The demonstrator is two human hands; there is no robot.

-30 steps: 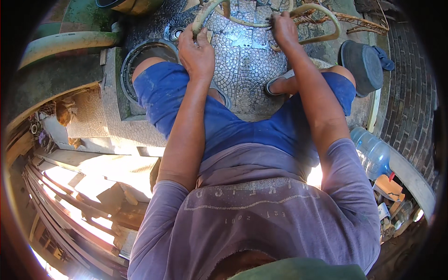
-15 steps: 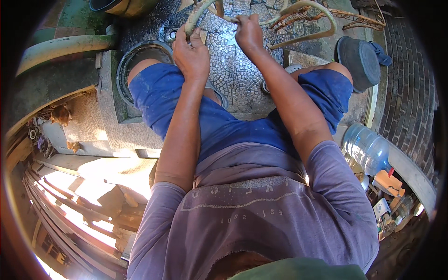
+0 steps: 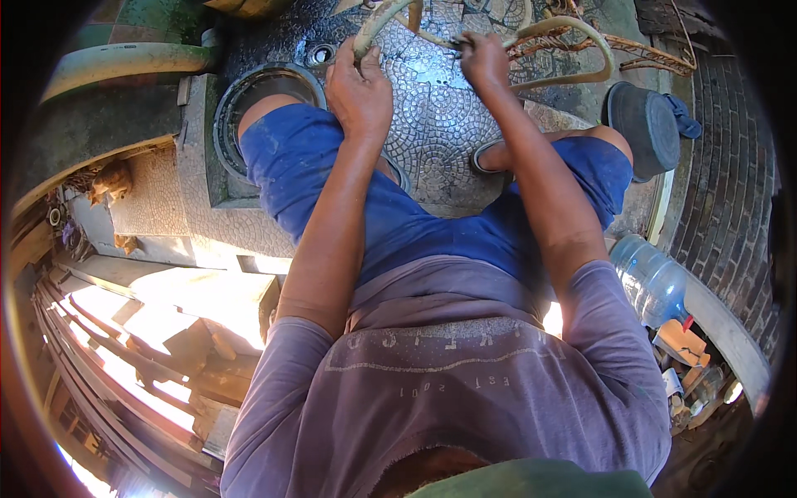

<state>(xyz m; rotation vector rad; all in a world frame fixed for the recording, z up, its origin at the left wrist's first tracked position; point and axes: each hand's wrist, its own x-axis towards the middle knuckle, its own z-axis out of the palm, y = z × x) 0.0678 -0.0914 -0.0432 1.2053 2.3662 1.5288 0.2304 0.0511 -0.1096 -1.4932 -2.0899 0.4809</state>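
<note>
At the top of the view is a pale cream, curved tubular frame (image 3: 604, 51) with looping arms. My left hand (image 3: 361, 95) is closed around its curved end, with the thumb along the near side. My right hand (image 3: 484, 60) is closed over the frame's thin cross piece (image 3: 436, 37). Something small and dark shows at its fingertips, too little to name. Part of the frame runs out past the top edge.
A round dark basin (image 3: 224, 116) sits by my left knee. Beyond my right knee are a dark bucket (image 3: 643, 129) and a clear blue water jug (image 3: 652, 282). A brown woven frame (image 3: 656, 54) lies at the upper right. Stacked planks (image 3: 124, 357) fill the lower left.
The whole view has shifted a little. My right hand has slid slightly rightward along the thin piece, away from the left hand, which keeps its hold on the curved end.
</note>
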